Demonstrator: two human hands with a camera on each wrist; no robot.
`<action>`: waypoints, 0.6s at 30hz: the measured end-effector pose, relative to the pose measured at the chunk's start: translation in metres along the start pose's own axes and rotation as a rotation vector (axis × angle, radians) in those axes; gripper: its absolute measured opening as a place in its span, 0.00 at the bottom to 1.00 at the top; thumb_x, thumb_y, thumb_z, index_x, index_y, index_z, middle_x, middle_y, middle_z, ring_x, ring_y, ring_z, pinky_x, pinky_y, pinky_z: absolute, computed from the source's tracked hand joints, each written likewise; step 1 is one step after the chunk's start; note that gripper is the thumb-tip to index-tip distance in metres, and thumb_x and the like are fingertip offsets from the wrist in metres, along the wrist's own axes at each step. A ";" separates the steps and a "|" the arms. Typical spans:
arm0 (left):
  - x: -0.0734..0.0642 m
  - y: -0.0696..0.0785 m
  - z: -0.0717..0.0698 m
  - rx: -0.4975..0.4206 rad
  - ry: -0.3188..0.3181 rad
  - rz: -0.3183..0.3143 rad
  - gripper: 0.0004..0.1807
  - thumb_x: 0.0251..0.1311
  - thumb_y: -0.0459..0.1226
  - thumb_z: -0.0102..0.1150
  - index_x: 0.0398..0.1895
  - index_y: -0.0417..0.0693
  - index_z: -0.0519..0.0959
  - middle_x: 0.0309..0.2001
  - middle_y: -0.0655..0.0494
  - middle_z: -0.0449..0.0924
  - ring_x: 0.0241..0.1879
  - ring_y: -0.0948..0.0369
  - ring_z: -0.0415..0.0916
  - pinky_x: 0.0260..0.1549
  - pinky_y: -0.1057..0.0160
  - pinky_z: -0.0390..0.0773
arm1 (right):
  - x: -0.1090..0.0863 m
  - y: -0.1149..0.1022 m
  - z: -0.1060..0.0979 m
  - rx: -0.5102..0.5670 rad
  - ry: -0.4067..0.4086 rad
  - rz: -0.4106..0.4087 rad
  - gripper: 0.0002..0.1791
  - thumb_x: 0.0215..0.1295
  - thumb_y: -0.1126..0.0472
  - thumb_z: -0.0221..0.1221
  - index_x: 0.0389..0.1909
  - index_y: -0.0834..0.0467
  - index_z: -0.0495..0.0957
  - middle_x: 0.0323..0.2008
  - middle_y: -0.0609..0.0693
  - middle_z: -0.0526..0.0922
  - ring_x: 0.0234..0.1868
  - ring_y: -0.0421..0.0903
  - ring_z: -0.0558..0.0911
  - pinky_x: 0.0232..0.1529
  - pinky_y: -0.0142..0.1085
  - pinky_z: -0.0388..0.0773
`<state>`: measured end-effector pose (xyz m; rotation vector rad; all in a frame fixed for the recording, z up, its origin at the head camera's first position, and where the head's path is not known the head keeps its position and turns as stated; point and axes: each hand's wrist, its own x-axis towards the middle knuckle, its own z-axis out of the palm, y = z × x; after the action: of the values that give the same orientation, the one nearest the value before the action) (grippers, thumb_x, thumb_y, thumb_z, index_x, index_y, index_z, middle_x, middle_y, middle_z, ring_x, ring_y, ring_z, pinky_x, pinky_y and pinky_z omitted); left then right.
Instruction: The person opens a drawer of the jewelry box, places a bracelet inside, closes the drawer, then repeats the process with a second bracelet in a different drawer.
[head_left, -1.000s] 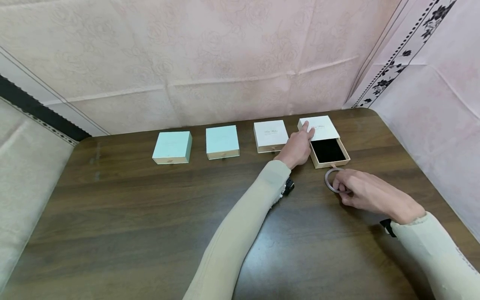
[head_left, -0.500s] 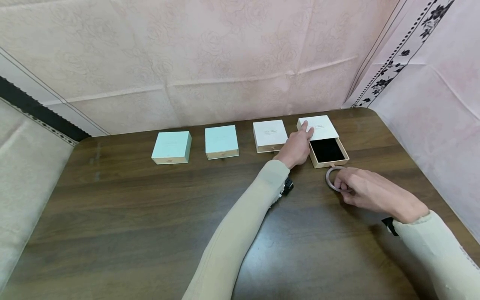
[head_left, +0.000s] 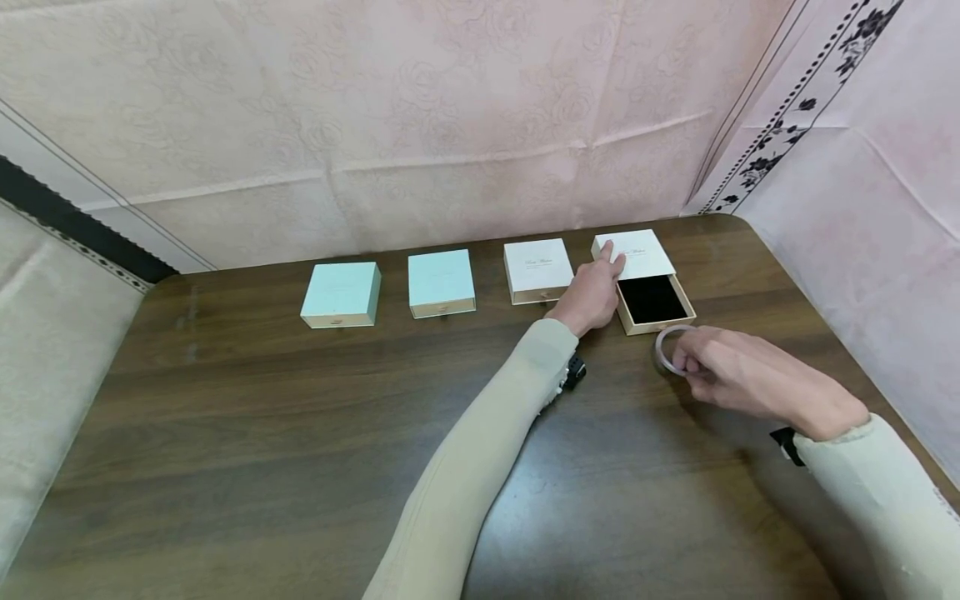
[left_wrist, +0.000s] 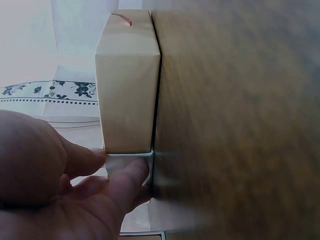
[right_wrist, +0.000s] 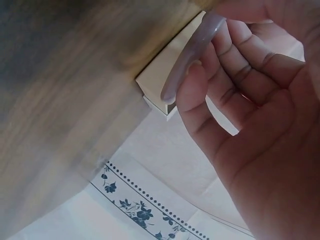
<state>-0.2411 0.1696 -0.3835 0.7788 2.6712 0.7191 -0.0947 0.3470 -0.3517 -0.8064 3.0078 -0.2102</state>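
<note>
In the head view my left hand [head_left: 592, 293] holds the sleeve of the rightmost white drawer box [head_left: 637, 252]. The left wrist view shows the thumb at the sleeve's top edge and fingers [left_wrist: 131, 177] against its side. The box's drawer [head_left: 656, 302] is pulled out toward me, its black lining bare. My right hand [head_left: 757, 371] pinches a smooth greyish-purple bangle [head_left: 663, 354] just in front of the drawer. In the right wrist view the bangle [right_wrist: 192, 57] appears edge-on between thumb and fingers, overlapping the drawer's corner.
Left of the opened box stand another white box [head_left: 537, 265] and two mint-green boxes, one in the middle [head_left: 441, 277] and one farther left [head_left: 341, 287], all with drawers pushed in. They line the back of the brown wooden table [head_left: 300, 467]. Patterned cloth [head_left: 450, 108] hangs behind.
The right hand has lifted the bangle slightly and moved it a little nearer the drawer, tilting it. My left hand stays on the box; the view has shifted slightly.
</note>
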 end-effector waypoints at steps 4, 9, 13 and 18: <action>-0.001 0.000 0.000 0.000 0.000 -0.002 0.31 0.79 0.31 0.38 0.82 0.55 0.54 0.85 0.58 0.38 0.74 0.51 0.66 0.66 0.69 0.71 | 0.001 0.000 -0.004 -0.010 0.008 -0.002 0.15 0.49 0.70 0.66 0.30 0.47 0.78 0.28 0.33 0.74 0.30 0.31 0.73 0.33 0.30 0.75; -0.002 0.000 -0.001 -0.004 -0.002 -0.003 0.31 0.79 0.31 0.37 0.82 0.55 0.53 0.85 0.59 0.38 0.75 0.51 0.65 0.66 0.69 0.71 | 0.003 -0.001 -0.007 0.002 0.015 -0.013 0.15 0.49 0.71 0.66 0.30 0.47 0.79 0.28 0.34 0.74 0.30 0.32 0.73 0.33 0.30 0.74; -0.002 0.000 -0.001 0.003 -0.006 -0.006 0.31 0.79 0.32 0.37 0.82 0.55 0.53 0.85 0.59 0.37 0.75 0.52 0.64 0.66 0.69 0.71 | 0.006 -0.001 -0.008 0.014 0.013 -0.016 0.15 0.49 0.72 0.65 0.29 0.47 0.78 0.27 0.35 0.73 0.29 0.32 0.72 0.32 0.29 0.73; -0.001 0.000 0.000 0.017 0.000 -0.004 0.31 0.79 0.31 0.37 0.82 0.56 0.53 0.85 0.59 0.38 0.75 0.52 0.64 0.68 0.69 0.70 | 0.008 -0.001 -0.010 0.031 0.011 -0.002 0.14 0.51 0.71 0.64 0.30 0.47 0.79 0.28 0.35 0.73 0.30 0.32 0.72 0.33 0.30 0.73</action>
<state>-0.2399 0.1690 -0.3827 0.7774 2.6811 0.6965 -0.1021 0.3437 -0.3414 -0.8080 3.0062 -0.2616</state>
